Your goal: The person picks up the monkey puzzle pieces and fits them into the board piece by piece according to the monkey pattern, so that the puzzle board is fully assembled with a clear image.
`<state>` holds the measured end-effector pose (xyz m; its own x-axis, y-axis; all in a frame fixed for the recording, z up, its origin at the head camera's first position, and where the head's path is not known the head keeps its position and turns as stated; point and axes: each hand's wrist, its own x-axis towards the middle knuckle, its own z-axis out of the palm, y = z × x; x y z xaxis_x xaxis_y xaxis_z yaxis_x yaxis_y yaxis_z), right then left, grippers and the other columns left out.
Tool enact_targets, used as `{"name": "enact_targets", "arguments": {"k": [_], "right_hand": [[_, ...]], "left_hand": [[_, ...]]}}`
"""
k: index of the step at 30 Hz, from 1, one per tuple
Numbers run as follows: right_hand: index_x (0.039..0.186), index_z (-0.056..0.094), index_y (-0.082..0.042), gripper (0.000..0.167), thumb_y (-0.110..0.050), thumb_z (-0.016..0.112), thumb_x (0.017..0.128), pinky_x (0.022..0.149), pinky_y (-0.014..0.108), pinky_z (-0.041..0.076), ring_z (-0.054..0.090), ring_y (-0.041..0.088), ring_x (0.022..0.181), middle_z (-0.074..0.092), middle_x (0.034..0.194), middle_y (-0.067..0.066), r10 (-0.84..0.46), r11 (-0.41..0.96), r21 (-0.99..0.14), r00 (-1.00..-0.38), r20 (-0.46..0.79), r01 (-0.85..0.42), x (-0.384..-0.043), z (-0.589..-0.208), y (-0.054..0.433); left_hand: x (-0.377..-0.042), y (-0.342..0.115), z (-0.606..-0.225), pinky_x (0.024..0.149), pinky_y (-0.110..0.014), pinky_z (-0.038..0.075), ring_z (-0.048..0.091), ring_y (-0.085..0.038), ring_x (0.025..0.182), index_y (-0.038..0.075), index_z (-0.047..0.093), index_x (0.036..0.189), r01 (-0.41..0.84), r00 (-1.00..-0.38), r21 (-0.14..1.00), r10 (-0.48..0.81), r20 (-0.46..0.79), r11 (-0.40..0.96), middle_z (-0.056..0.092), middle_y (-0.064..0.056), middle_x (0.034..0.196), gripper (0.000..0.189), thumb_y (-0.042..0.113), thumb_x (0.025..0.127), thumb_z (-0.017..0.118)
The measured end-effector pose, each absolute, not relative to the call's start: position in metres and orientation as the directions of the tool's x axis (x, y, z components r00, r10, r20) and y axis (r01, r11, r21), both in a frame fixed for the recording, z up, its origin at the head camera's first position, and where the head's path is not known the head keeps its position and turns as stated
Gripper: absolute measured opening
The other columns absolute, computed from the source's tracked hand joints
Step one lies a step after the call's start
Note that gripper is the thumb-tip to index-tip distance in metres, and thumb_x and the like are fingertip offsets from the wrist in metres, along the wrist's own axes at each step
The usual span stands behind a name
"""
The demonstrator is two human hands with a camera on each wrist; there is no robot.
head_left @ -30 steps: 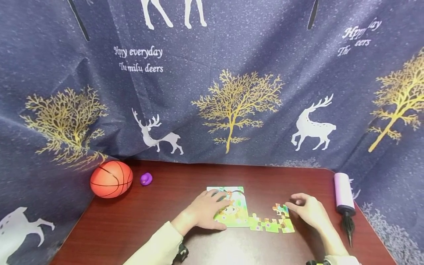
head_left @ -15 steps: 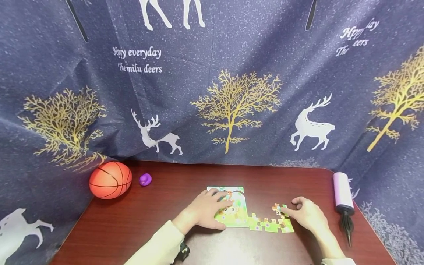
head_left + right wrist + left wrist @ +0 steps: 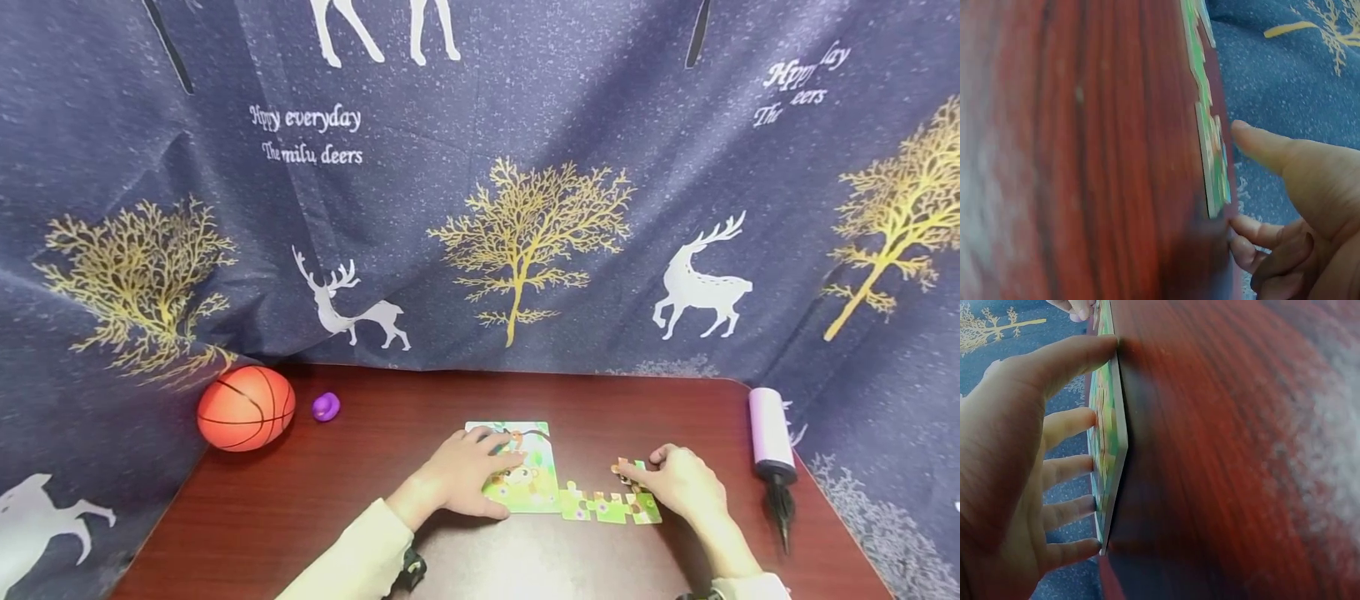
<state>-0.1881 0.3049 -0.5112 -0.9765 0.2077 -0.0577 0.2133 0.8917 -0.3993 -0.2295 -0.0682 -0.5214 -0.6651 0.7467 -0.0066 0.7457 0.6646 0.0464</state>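
Note:
My left hand [image 3: 465, 475] rests with spread fingers on the left part of a square puzzle board [image 3: 534, 485] with a cartoon animal picture. In the left wrist view the thumb [image 3: 1079, 355] lies at the board's near edge [image 3: 1119, 419], the other fingertips over its face. A row of green jigsaw pieces [image 3: 611, 510] runs right from the board and turns upward at its right end. Over that upper end reaches the thumb of my right hand [image 3: 688, 485], covering part of the pieces. In the right wrist view the index finger [image 3: 1257, 230] stands beside the pieces' corner [image 3: 1210, 181].
An orange basketball [image 3: 246, 408] and a purple rubber duck [image 3: 326, 407] sit at the back left of the brown table [image 3: 390, 467]. A pink and black hand pump [image 3: 772, 433] lies near the right edge. A blue deer-print cloth [image 3: 420, 250] hangs behind.
My right thumb has slid left from the right edge of the upper pieces to lie across them. My left hand stays on the board, and the head view has shifted slightly.

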Motion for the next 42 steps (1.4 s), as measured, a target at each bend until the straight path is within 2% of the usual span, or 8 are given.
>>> {"name": "enact_targets", "arguments": {"k": [3, 9, 14, 17, 24, 31, 36, 42], "right_hand": [[0.097, 0.071, -0.012, 0.078, -0.084, 0.076, 0.067, 0.061, 0.056, 0.052, 0.068, 0.035, 0.084, 0.072, 0.098, 0.011, 0.209, 0.9, -0.38, -0.977, -0.05, 0.212, -0.189, -0.513, 0.302], [0.095, 0.074, -0.014, 0.064, -0.073, 0.081, 0.071, 0.063, 0.056, 0.052, 0.069, 0.035, 0.087, 0.073, 0.097, 0.01, 0.186, 0.896, -0.39, -0.977, -0.1, 0.211, -0.192, -0.508, 0.3], [0.081, 0.071, -0.018, 0.051, -0.068, 0.08, 0.076, 0.06, 0.053, 0.051, 0.067, 0.031, 0.082, 0.071, 0.09, 0.008, 0.176, 0.904, -0.375, -0.978, -0.116, 0.207, -0.194, -0.504, 0.297], [0.076, 0.069, -0.019, 0.051, -0.069, 0.078, 0.078, 0.059, 0.053, 0.05, 0.066, 0.031, 0.079, 0.069, 0.088, 0.009, 0.173, 0.909, -0.364, -0.978, -0.114, 0.203, -0.193, -0.504, 0.295], [0.102, 0.075, -0.013, 0.064, -0.067, 0.085, 0.07, 0.064, 0.056, 0.053, 0.069, 0.035, 0.087, 0.072, 0.098, 0.012, 0.169, 0.901, -0.383, -0.978, -0.124, 0.204, -0.191, -0.507, 0.295], [0.108, 0.065, -0.006, 0.062, -0.053, 0.089, 0.075, 0.067, 0.048, 0.05, 0.065, 0.025, 0.083, 0.069, 0.09, 0.003, 0.112, 0.883, -0.448, -0.989, -0.096, 0.144, -0.194, -0.507, 0.293], [0.11, 0.059, -0.008, 0.055, -0.041, 0.089, 0.079, 0.065, 0.042, 0.047, 0.064, 0.018, 0.076, 0.069, 0.086, -0.003, 0.083, 0.845, -0.523, -0.993, -0.084, 0.115, -0.193, -0.506, 0.293], [0.113, 0.066, -0.005, 0.035, -0.026, 0.081, 0.09, 0.073, 0.039, 0.048, 0.065, 0.014, 0.072, 0.072, 0.083, -0.004, 0.045, 0.786, -0.614, -0.997, -0.066, 0.076, -0.194, -0.507, 0.298]], "left_hand": [[-0.229, -0.07, -0.52, 0.113, -0.054, 0.038, 0.04, -0.027, 0.146, 0.042, 0.046, 0.156, 0.744, -0.667, 0.049, 0.745, -0.018, 0.667, 0.039, 0.003, 0.163, 0.083, 0.076, 0.083, 0.065], [-0.229, -0.074, -0.521, 0.113, -0.057, 0.037, 0.038, -0.03, 0.148, 0.042, 0.044, 0.158, 0.743, -0.665, 0.078, 0.746, -0.027, 0.665, 0.035, 0.006, 0.166, 0.083, 0.075, 0.085, 0.064], [-0.229, -0.074, -0.521, 0.114, -0.058, 0.036, 0.037, -0.03, 0.148, 0.041, 0.044, 0.158, 0.737, -0.671, 0.088, 0.741, -0.027, 0.67, 0.034, 0.006, 0.167, 0.083, 0.074, 0.085, 0.065], [-0.229, -0.073, -0.521, 0.115, -0.058, 0.035, 0.037, -0.031, 0.149, 0.041, 0.045, 0.158, 0.737, -0.67, 0.102, 0.742, -0.027, 0.668, 0.034, 0.006, 0.167, 0.082, 0.074, 0.085, 0.065], [-0.226, -0.074, -0.52, 0.115, -0.058, 0.035, 0.037, -0.032, 0.149, 0.04, 0.045, 0.158, 0.738, -0.667, 0.108, 0.744, -0.03, 0.666, 0.033, 0.005, 0.167, 0.082, 0.074, 0.086, 0.064], [-0.226, -0.075, -0.519, 0.115, -0.059, 0.034, 0.036, -0.032, 0.149, 0.04, 0.045, 0.158, 0.736, -0.669, 0.111, 0.742, -0.031, 0.668, 0.033, 0.005, 0.167, 0.081, 0.073, 0.086, 0.064], [-0.227, -0.075, -0.519, 0.115, -0.059, 0.034, 0.037, -0.031, 0.149, 0.04, 0.045, 0.157, 0.741, -0.665, 0.107, 0.747, -0.027, 0.663, 0.033, 0.005, 0.167, 0.081, 0.073, 0.086, 0.065], [-0.228, -0.075, -0.522, 0.115, -0.057, 0.034, 0.037, -0.03, 0.149, 0.042, 0.044, 0.158, 0.742, -0.665, 0.091, 0.747, -0.024, 0.664, 0.033, 0.006, 0.167, 0.082, 0.075, 0.086, 0.064]]}}
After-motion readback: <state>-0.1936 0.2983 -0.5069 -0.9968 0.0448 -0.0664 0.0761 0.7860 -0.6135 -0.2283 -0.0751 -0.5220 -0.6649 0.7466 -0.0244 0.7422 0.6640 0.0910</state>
